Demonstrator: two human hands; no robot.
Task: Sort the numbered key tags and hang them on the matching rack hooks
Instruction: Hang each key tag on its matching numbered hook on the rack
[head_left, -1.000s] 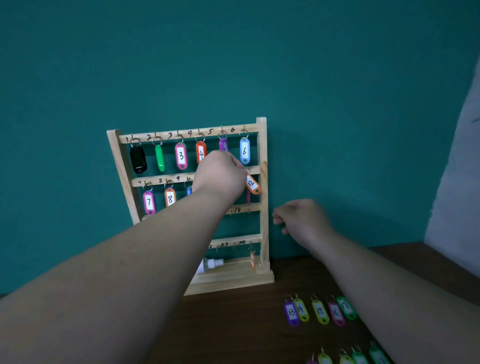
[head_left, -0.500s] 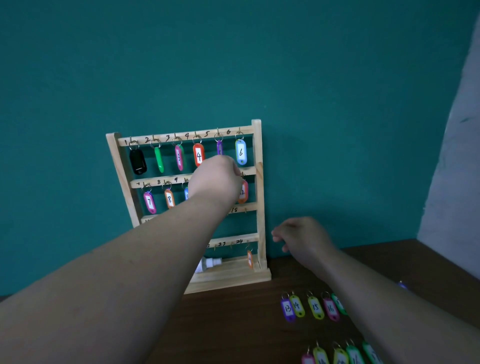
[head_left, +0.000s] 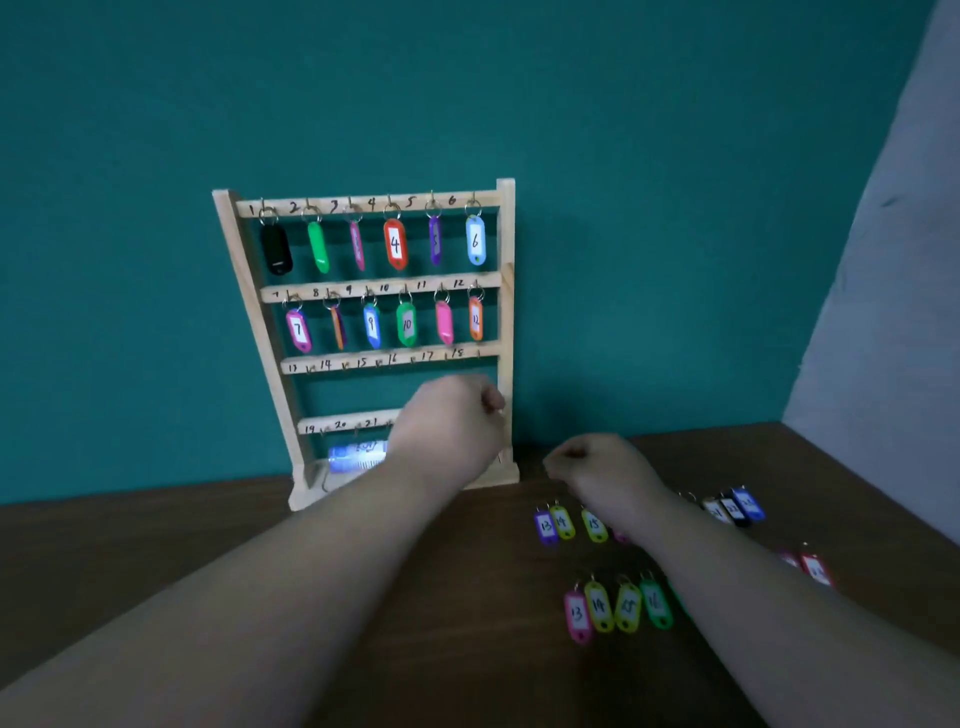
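Key tags (head_left: 395, 244) 1–12 hung on rack (head_left: 505, 234); rest on table (head_left: 493, 597) right of rack | left hand (head_left: 452, 421) curled before rack's lower right, contents hidden: cannot tell | right hand (head_left: 602, 467) loosely curled, apparently empty | next: pinch purple 13 tag (head_left: 544, 527) by ring, present ring squarely to far-left hook, third rail (head_left: 389, 359).
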